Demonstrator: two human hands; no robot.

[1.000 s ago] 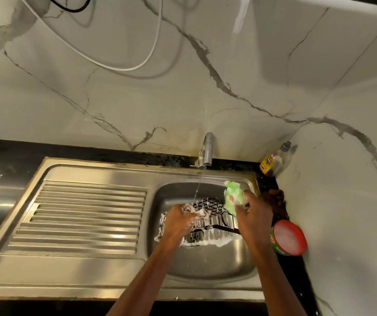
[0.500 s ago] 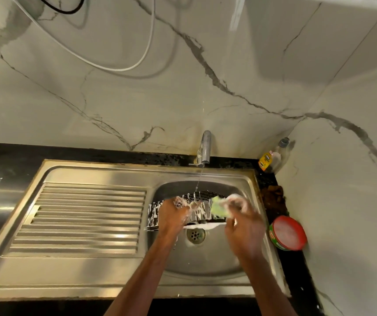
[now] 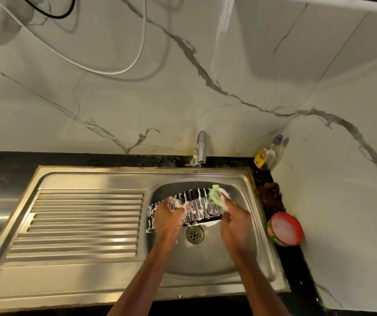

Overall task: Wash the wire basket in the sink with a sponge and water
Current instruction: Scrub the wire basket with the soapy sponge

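A pale marble-patterned wall [image 3: 114, 106] with grey veins fills everything above my work, and a thin white cable [image 3: 123, 70] loops across it. Below it lies the long stainless steel sink unit [image 3: 87, 174], with a ribbed draining board [image 3: 80, 224] on the left and a rounded basin [image 3: 205, 258] on the right, set into a black countertop [image 3: 5, 160]. The basin's round perforated drain [image 3: 195, 234] sits in plain sight between my forearms.

The black wire basket [image 3: 196, 206], streaked all over with white suds, is inside the basin at its far side, tipped up on its edge. A thin stream of water falls onto it from the short chrome tap [image 3: 200, 145] at the back of the sink.

My left hand [image 3: 168, 218] is clamped on the basket's near upper edge, fingers curled over the wires and foamy. My right hand [image 3: 234, 221] is closed around a soapy green sponge [image 3: 216, 195], which I press against the basket's right end.

On the counter to the right of the basin stands a round red tub [image 3: 285, 229] with pale contents, a brown clump of scouring stuff [image 3: 271, 192] lies just behind it, and a small clear bottle with a yellow label [image 3: 266, 155] stands in the corner against the wall.
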